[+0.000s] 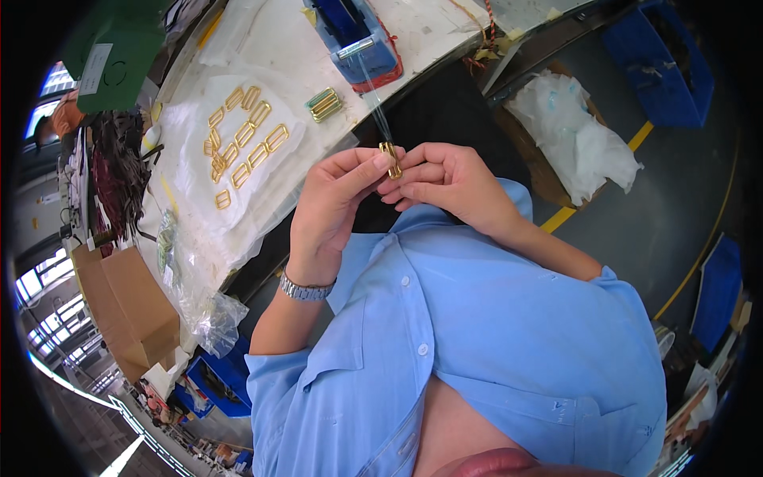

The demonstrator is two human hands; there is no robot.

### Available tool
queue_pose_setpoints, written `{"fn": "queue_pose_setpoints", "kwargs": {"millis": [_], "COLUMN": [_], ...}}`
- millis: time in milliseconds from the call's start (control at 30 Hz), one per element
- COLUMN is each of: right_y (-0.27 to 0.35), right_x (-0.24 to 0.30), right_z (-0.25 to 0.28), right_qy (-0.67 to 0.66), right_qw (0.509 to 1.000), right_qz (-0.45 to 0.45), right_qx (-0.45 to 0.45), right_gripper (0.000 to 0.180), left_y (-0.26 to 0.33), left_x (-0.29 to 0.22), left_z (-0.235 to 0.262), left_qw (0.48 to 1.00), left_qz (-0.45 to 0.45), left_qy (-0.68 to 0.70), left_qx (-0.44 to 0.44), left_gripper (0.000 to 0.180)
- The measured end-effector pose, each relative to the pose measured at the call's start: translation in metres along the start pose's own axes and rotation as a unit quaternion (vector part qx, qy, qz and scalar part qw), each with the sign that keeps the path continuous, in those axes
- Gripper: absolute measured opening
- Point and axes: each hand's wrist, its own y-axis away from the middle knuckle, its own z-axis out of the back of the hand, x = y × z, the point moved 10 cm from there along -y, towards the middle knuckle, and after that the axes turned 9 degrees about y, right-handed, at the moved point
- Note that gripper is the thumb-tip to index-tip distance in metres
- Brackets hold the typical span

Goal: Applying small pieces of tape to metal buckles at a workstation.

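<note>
My left hand, with a metal-band watch on the wrist, pinches a small stack of gold slide buckles between thumb and fingers. From the other side, my right hand closes its curled fingers on the same stack. A strip of clear tape runs from the blue tape dispenser down to the buckles. Another bundle of gold buckles with a greenish sheen lies by the table edge. Farther left, several loose gold buckles are spread on a white plastic sheet.
The white worktable has its edge just beyond my hands. A cardboard box and a crumpled clear bag sit at the left. On the right are a carton with white plastic bags and a blue crate.
</note>
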Motion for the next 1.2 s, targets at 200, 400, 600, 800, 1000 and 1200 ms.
{"fn": "queue_pose_setpoints", "kwargs": {"millis": [200,400,600,800,1000,1200], "right_y": [0.002,0.004,0.006,-0.021,-0.015,-0.015], "right_x": [0.001,0.029,0.063,0.029,0.033,0.044], "right_z": [0.007,0.014,0.018,0.014,0.015,0.01], "right_qy": [0.053,0.279,0.417,0.169,0.243,0.283], "right_qw": [0.998,0.952,0.859,0.97,0.951,0.933], "right_qz": [-0.02,0.085,0.258,0.174,0.178,0.196], "right_qx": [-0.037,-0.094,-0.144,-0.028,-0.071,-0.103], "right_gripper": [0.017,0.019,0.05,0.076,0.067,0.054], "left_y": [0.0,-0.002,0.0,-0.008,-0.01,-0.018], "left_x": [0.001,0.006,0.004,0.004,-0.002,-0.01], "left_z": [-0.001,0.001,0.004,0.007,0.002,-0.002], "left_qw": [1.0,1.0,0.998,0.994,0.988,0.983], "left_qz": [0.011,0.022,0.058,0.106,0.152,0.179], "left_qy": [-0.02,0.008,0.037,0.034,0.015,0.018], "left_qx": [0.005,0.011,0.013,0.004,0.013,0.019], "left_gripper": [0.022,0.023,0.029,0.034,0.035,0.034]}}
